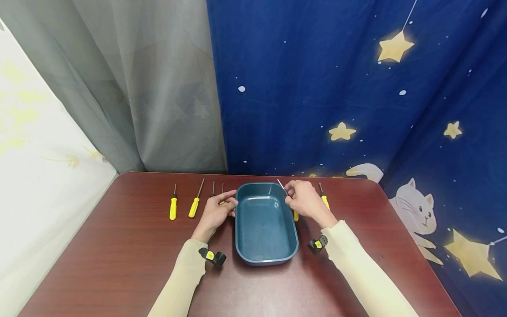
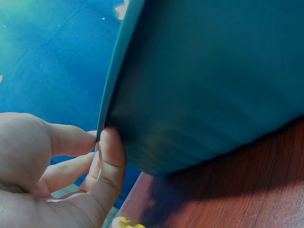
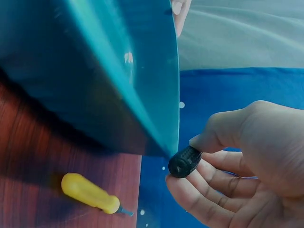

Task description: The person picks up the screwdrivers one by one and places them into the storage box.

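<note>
A deep teal plastic bin with rounded corners stands on the table; its visible inside holds nothing. At its left rim, my left hand pinches the edge between thumb and fingers, closely seen on the bin wall in the left wrist view. Over the far right corner, my right hand holds a small screwdriver by its handle, the metal shaft pointing up and left. In the right wrist view its black ridged handle end shows between thumb and fingers.
Left of the bin lie two yellow-handled screwdrivers and, partly hidden by the left hand, two more shafts. To the right lie a yellow screwdriver and another one. Curtains hang behind the brown table.
</note>
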